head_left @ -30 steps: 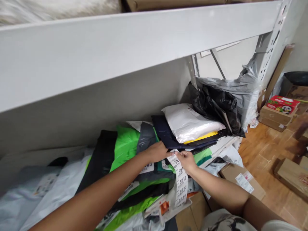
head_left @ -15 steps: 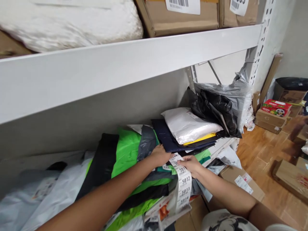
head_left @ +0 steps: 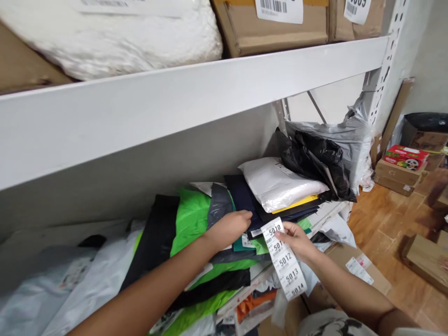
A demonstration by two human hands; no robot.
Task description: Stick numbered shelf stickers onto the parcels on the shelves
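My right hand (head_left: 297, 240) pinches a strip of white number labels (head_left: 285, 261), whose top label reads 5010; the strip hangs down through several more numbers. My left hand (head_left: 233, 226) is closed just left of the strip, apart from it, above a pile of parcel bags. Whatever its fingers hold is hidden. Beneath it lie a bright green bag (head_left: 191, 214), a grey bag (head_left: 219, 205) and a teal bag (head_left: 240, 245) with a small white label. Behind the hands, a white padded bag (head_left: 280, 182) rests on a dark blue bag (head_left: 240, 193).
A white shelf beam (head_left: 196, 88) crosses above my hands, with cartons (head_left: 273, 32) and a white wrapped bundle (head_left: 147, 37) over it. Black bags (head_left: 318, 158) fill the shelf's far end. On the wooden floor (head_left: 381, 224) at right stand boxes, including a red box (head_left: 406, 157).
My left hand has lifted slightly away from the strip. The label reading 5009 no longer tops the strip, which now starts at 5010. My right hand has shifted right with it.
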